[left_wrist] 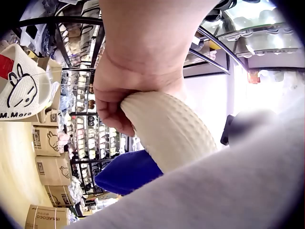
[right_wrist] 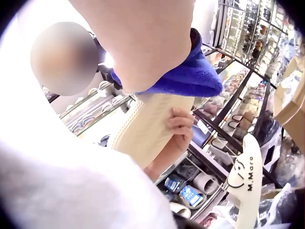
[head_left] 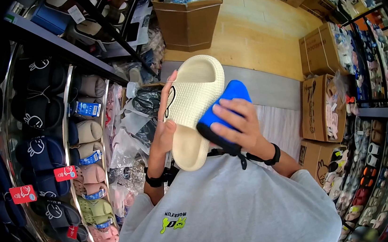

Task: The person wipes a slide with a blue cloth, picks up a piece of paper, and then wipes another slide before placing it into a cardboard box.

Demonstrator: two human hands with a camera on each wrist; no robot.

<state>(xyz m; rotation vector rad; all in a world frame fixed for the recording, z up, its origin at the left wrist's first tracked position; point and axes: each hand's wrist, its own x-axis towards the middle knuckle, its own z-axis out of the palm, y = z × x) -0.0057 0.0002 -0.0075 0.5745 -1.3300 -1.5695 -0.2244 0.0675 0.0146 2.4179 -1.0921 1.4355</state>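
My left hand point(head_left: 162, 131) grips a cream waffle-textured slipper point(head_left: 195, 92) by its side, thumb near the strap. In the left wrist view, curled fingers point(left_wrist: 112, 114) wrap the slipper's edge. My right hand point(head_left: 239, 123) holds a blue plush pad point(head_left: 235, 90) with black edging and a black cord loop point(head_left: 243, 162), laid against the slipper's right side. A second cream slipper point(left_wrist: 24, 86), printed with a rabbit face and "M.Maro", hangs from a thin string in the left wrist view; it also shows in the right wrist view point(right_wrist: 248, 176).
Racks of slippers point(head_left: 46, 136) with tags stand at left, and more shelves point(head_left: 373, 163) at right. An opened cardboard box point(head_left: 188, 24) of bagged goods stands ahead. Other cartons point(head_left: 315, 108) line the right. Plastic bags point(head_left: 132, 141) lie beside the left arm.
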